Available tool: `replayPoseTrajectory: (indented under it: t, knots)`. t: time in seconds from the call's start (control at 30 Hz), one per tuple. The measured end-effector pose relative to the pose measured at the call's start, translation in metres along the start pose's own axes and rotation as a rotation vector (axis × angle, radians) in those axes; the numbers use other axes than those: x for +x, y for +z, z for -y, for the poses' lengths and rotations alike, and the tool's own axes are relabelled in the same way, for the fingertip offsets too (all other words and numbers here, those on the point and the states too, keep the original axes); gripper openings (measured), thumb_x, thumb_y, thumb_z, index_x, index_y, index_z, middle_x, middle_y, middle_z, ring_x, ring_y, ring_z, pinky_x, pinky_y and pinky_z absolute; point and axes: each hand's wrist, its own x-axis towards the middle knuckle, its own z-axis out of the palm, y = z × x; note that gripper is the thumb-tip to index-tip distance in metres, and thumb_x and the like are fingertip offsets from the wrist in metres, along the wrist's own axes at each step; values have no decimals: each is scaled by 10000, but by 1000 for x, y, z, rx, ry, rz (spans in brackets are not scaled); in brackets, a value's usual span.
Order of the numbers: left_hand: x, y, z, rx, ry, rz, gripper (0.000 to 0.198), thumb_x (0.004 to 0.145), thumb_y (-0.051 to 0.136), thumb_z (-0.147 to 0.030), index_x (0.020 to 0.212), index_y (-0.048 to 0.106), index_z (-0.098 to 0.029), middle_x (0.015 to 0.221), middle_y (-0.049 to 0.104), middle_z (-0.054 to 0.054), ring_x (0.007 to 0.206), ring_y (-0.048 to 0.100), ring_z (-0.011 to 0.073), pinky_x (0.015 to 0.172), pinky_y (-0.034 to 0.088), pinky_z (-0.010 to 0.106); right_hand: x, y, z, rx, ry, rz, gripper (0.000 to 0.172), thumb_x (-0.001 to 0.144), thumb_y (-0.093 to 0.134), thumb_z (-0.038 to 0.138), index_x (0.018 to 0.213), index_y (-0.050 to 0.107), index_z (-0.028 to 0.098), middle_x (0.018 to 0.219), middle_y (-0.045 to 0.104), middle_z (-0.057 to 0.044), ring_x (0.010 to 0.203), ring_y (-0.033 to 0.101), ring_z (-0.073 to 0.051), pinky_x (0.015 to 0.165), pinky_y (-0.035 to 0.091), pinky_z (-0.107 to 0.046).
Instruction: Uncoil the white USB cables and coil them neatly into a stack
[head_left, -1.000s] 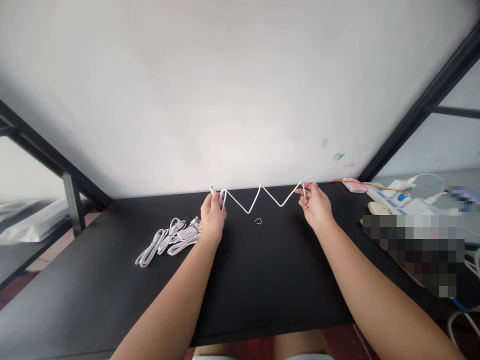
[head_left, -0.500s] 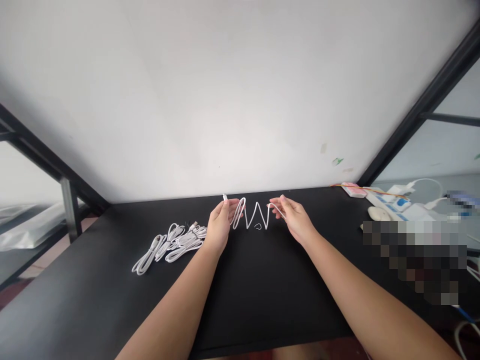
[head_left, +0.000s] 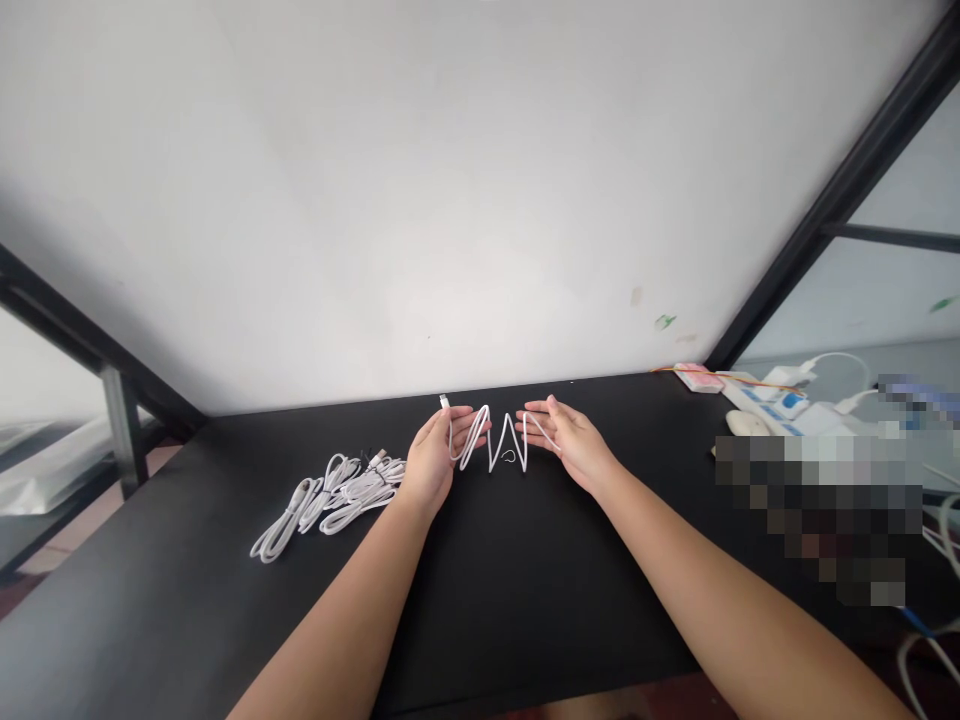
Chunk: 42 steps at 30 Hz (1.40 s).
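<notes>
- Head view: my left hand (head_left: 429, 462) grips the white cable (head_left: 499, 443), loops partly gathered.
- Zigzag span between hands: ungathered; right hand (head_left: 583, 445) fingers extended, pinch cannot be told.
- Bundled cables (head_left: 363, 490): left, on table (head_left: 525, 600).

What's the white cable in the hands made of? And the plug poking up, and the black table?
White cable: probably smooth plastic or rubber, since it bends in zigzags and looks evenly coated.
Plug: likely hard plastic with a greyish, perhaps metal tip; too small to be sure.
Black table: maybe coated board, smooth with a dull sheen.
</notes>
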Motion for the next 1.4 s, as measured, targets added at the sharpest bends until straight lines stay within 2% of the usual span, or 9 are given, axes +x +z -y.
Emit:
replayPoseTrajectory:
  t: [0.13,0.33,0.63,0.97,1.4]
  knots:
    - [-1,3,-1,-8,-28,-23,236,963,537,-348,903,596,-128,1034,755,188,935,755,285,782,612,391,-1,3,-1,-4,47,-4,331,1020,496,398,1037,687,128,1062,760,-177,940,758,-249,829,633,-377]
    - [-3,6,-2,2,-59,-27,214,968,505,-313,827,533,-155,1031,759,175,935,754,292,705,607,354,-3,4,2,-3,62,-37,331,1022,486,397,999,683,132,1052,761,-175,883,767,-246,770,642,-357]
    - [-2,4,-1,9,-58,-3,202,973,512,-302,847,549,-148,1066,749,180,940,754,285,728,611,357,-5,6,5,-33,74,-71,332,1032,459,401,1006,673,149,1040,765,-163,855,768,-230,751,640,-344]
    - [2,2,0,-13,-80,-14,172,964,527,-283,979,601,-127,1098,737,197,942,753,297,730,617,374,-5,7,2,-25,65,-50,340,1031,462,409,1022,666,138,1040,762,-169,844,769,-227,753,636,-333]
    - [-1,3,3,9,-112,21,214,962,538,-280,1053,632,-111,1164,721,206,985,742,294,780,618,375,-3,7,0,-35,55,-39,333,1031,464,401,1016,673,143,1017,764,-157,834,765,-212,738,634,-319]
